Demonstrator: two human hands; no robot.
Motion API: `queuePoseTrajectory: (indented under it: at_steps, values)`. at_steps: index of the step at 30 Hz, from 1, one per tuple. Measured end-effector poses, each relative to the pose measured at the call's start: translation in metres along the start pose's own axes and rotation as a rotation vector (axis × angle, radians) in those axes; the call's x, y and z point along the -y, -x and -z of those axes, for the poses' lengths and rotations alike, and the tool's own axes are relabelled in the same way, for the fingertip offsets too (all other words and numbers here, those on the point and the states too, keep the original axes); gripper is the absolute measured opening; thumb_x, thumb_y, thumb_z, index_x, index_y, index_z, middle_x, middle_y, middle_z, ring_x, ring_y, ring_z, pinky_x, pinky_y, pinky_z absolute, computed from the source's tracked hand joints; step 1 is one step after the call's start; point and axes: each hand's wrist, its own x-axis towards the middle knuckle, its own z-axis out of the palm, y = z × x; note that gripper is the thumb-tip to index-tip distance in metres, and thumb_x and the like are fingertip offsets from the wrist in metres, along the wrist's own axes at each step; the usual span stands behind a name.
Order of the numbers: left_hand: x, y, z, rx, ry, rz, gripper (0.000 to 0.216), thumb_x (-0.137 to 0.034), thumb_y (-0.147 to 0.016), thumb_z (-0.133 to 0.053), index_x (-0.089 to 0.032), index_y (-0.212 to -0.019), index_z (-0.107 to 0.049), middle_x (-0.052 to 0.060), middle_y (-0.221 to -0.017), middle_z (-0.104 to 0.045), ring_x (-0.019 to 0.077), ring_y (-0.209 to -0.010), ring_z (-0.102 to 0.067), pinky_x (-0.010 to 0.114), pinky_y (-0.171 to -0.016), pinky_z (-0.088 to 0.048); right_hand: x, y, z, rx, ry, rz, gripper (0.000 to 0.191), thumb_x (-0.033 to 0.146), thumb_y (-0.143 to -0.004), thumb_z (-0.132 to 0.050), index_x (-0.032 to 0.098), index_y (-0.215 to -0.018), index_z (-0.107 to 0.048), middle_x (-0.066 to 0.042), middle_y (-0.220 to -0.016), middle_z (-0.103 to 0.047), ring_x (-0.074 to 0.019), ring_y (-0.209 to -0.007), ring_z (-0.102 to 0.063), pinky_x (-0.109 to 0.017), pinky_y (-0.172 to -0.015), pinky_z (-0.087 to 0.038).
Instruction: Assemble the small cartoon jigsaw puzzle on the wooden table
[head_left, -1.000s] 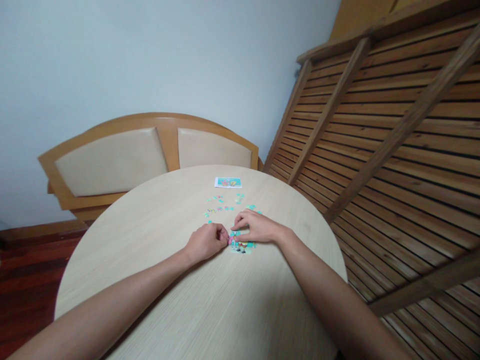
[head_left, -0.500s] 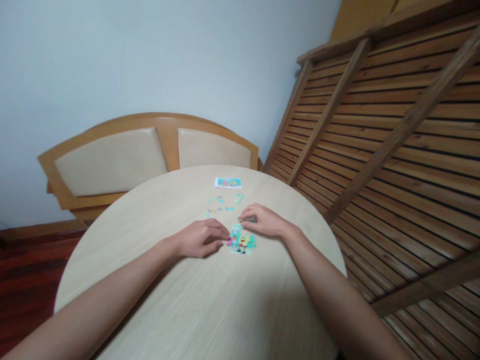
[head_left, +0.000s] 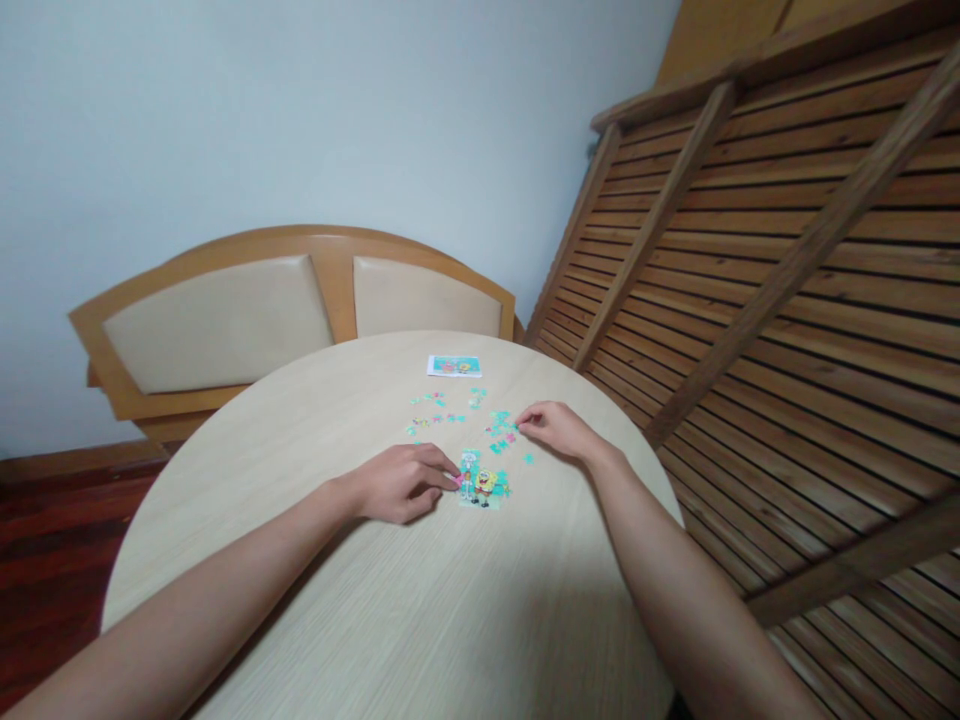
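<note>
A small joined patch of jigsaw puzzle with cartoon figures lies on the round pale wooden table. My left hand rests beside it, fingers curled, fingertips touching its left edge at a pink piece. My right hand is farther back and to the right, fingers pinched at a teal loose piece. Several loose teal and pink pieces are scattered behind the joined patch. One teal piece lies alone near my right wrist.
A small picture card lies near the table's far edge. Behind the table stands a curved wooden bench back with two beige pads. A slatted wooden frame leans close on the right. Dark wooden floor shows at left.
My right hand has lifted off the joined patch and moved back and to the right, to the loose teal pieces. My left hand has uncurled a little and stays at the patch's left edge.
</note>
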Motion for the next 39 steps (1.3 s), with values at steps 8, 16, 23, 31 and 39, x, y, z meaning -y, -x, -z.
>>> queuePoseTrajectory:
  at_steps: [8,16,23,31,39]
  values:
    - [-0.0021,-0.0019,-0.0002,0.036,-0.052,0.005,0.043,-0.018,-0.088,-0.050,-0.023,-0.128,-0.066,0.008,-0.131,-0.063,0.0252,-0.117,-0.060,0.035,-0.104,-0.045,0.0071,-0.0008,-0.0037,0.150,-0.066,0.006,0.021,0.033,-0.083,-0.068,0.018,-0.093,-0.079,-0.006,-0.091,-0.077,-0.0201,-0.083,-0.068,-0.031,-0.078,-0.050]
    - [-0.0013,-0.0025,-0.0045,0.018,-0.106,-0.027,0.045,-0.020,-0.089,-0.050,-0.021,-0.133,-0.060,0.010,-0.134,-0.060,0.0259,-0.120,-0.057,0.038,-0.105,-0.046,0.0057,-0.0006,-0.0031,0.171,-0.107,-0.059,0.027,0.034,-0.079,-0.069,0.016,-0.095,-0.079,-0.008,-0.097,-0.076,-0.0216,-0.087,-0.067,-0.030,-0.078,-0.049]
    - [0.0021,-0.0022,-0.0036,-0.026,-0.094,-0.047,0.039,-0.017,-0.092,-0.047,-0.021,-0.126,-0.064,0.008,-0.130,-0.064,0.0233,-0.119,-0.059,0.038,-0.106,-0.045,0.0068,0.0009,-0.0034,0.198,-0.053,-0.150,0.022,0.031,-0.073,-0.069,0.015,-0.086,-0.076,-0.007,-0.088,-0.075,-0.0218,-0.083,-0.066,-0.028,-0.074,-0.048]
    - [0.0032,-0.0013,-0.0049,-0.034,-0.091,-0.048,0.037,-0.017,-0.091,-0.048,-0.021,-0.122,-0.066,0.009,-0.126,-0.066,0.0233,-0.115,-0.061,0.038,-0.103,-0.047,0.0067,0.0009,-0.0032,0.183,-0.062,-0.085,0.030,0.035,-0.075,-0.067,0.013,-0.095,-0.074,-0.009,-0.099,-0.072,-0.0212,-0.089,-0.064,-0.030,-0.082,-0.048]
    - [0.0070,-0.0009,-0.0047,-0.074,-0.091,-0.013,0.033,-0.018,-0.093,-0.047,-0.022,-0.119,-0.068,0.007,-0.122,-0.068,0.0210,-0.112,-0.062,0.035,-0.101,-0.048,0.0051,0.0011,-0.0043,0.184,-0.077,-0.150,0.028,0.032,-0.071,-0.071,0.014,-0.092,-0.073,-0.007,-0.094,-0.071,-0.0209,-0.085,-0.064,-0.029,-0.077,-0.048]
